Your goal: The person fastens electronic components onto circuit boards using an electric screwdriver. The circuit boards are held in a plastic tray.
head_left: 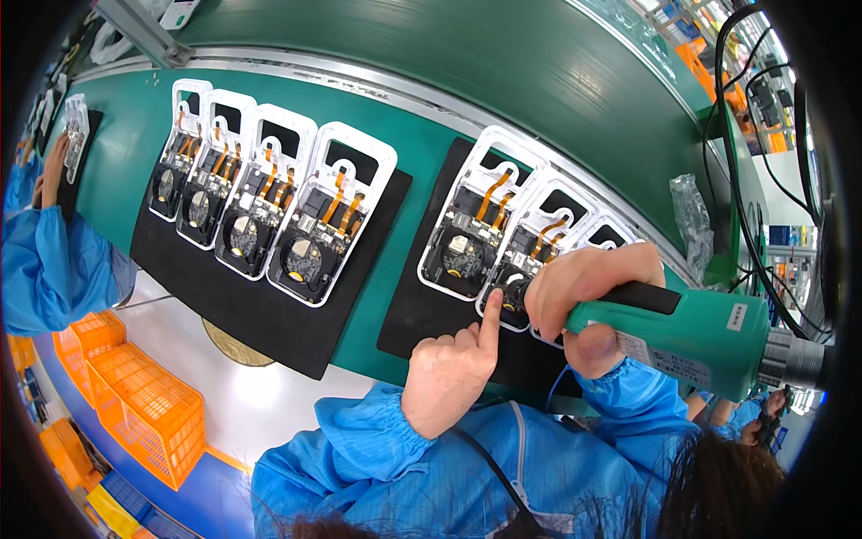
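Note:
My right hand (588, 292) grips a green electric screwdriver (691, 337) with a black lever. Its tip is hidden behind my fingers, over the lower part of a white-framed device housing (530, 247) with a circuit board and orange ribbon cables. The index finger of my left hand (453, 368) points out and touches the lower edge of that housing; its other fingers are curled, and nothing shows in them. On one side lies a similar housing (471, 220), and on the other a third (611, 232), partly covered by my right hand. All rest on a black mat (404, 323).
Several like housings (319, 220) lie in a row on another black mat (359, 278) to the left. Beyond the metal rail (431, 108) runs a green belt (503, 54). Orange crates (148, 404) stand on the floor. Another person's blue sleeve (54, 269) shows at far left. Black cables (723, 108) hang right.

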Demonstrator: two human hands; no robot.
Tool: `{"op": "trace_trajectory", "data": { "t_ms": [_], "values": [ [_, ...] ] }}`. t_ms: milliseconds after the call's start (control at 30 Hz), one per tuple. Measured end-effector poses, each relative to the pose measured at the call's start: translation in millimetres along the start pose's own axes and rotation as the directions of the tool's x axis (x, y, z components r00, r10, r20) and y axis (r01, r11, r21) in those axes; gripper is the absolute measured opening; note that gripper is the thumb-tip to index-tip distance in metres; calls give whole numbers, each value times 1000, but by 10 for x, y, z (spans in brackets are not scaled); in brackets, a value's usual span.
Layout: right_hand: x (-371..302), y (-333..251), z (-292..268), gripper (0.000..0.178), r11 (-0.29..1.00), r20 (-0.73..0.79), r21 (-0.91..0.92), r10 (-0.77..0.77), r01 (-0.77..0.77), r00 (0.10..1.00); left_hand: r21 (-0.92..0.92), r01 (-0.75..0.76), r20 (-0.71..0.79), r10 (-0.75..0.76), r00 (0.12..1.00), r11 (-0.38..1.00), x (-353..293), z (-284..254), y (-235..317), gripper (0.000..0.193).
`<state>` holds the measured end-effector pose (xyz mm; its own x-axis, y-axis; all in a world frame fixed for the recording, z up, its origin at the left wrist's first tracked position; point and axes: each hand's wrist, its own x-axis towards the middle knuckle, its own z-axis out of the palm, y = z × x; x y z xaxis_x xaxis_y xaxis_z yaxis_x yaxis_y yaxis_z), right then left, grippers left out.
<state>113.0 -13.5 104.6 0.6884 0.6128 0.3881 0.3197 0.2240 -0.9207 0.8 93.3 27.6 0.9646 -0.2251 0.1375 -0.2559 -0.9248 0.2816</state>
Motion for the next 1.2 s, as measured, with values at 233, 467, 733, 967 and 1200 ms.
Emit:
{"op": "trace_trajectory", "data": {
  "t_ms": [233, 467, 733, 967, 1200],
  "values": [
    [-18, 16, 94, 37, 999, -120, 5, 43, -43, 992, 48, -12, 14, 12, 1000, 999, 22, -46, 23, 43],
    [-39, 119, -40, 35, 995, 34, 91, -49, 46, 998, 30, -22, 19, 22, 1000, 999, 17, -34, 34, 42],
    [-66, 70, 68, 33, 999, -227, 47, 29, -19, 974, 58, -7, 22, 6, 1000, 998, 40, -13, 51, 48],
    [-125, -225, -79, 39, 990, -443, 45, -100, 134, 891, -169, 524, -76, -541, 837, 835, 102, -244, -512, 21],
    [-271, -254, -258, 37, 980, -482, -10, -181, 201, 858, -418, 433, -5, -479, 878, 798, 172, -20, -542, 21]
  ]
}}
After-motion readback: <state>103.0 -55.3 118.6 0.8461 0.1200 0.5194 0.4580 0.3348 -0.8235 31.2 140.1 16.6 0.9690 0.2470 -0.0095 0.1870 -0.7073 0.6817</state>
